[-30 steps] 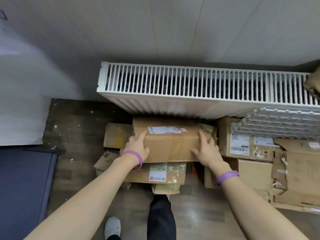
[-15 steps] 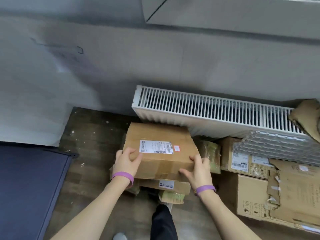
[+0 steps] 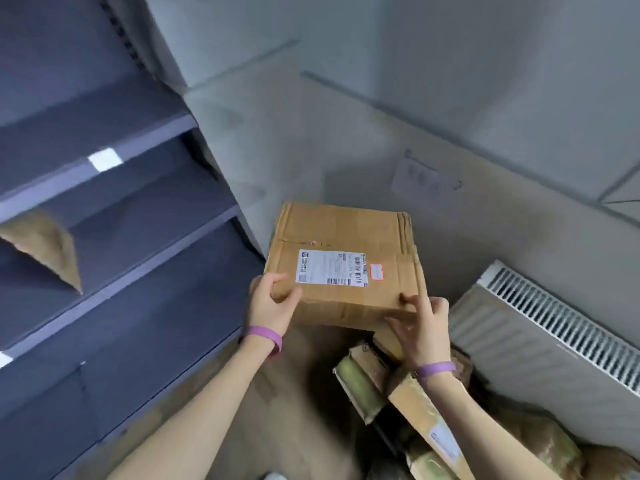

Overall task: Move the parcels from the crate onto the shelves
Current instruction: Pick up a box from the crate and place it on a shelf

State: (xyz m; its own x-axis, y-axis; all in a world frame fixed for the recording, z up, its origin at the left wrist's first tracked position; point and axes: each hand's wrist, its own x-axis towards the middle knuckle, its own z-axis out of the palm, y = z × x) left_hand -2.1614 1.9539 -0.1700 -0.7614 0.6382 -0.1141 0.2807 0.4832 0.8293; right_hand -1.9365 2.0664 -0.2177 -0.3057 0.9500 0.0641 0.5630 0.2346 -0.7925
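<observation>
I hold a brown cardboard parcel [image 3: 346, 237] with a white shipping label in the air, in the middle of the view. My left hand [image 3: 272, 303] grips its near left corner. My right hand [image 3: 424, 329] grips its near right corner, fingers under the edge. Dark blue metal shelves [image 3: 114, 209] stand to the left of the parcel. Another brown parcel [image 3: 45, 244] lies on a middle shelf at the far left. Several more parcels [image 3: 367, 382] are piled on the floor below my right arm.
A white radiator [image 3: 554, 348] runs along the wall at the right, just beyond the pile. A grey wall stands behind the held parcel. My leg and shoe show at the bottom edge.
I have lifted the parcel off the pile and swung it up and to the left. The view turned left, so the shelves have come into sight and the radiator slid to the right.
</observation>
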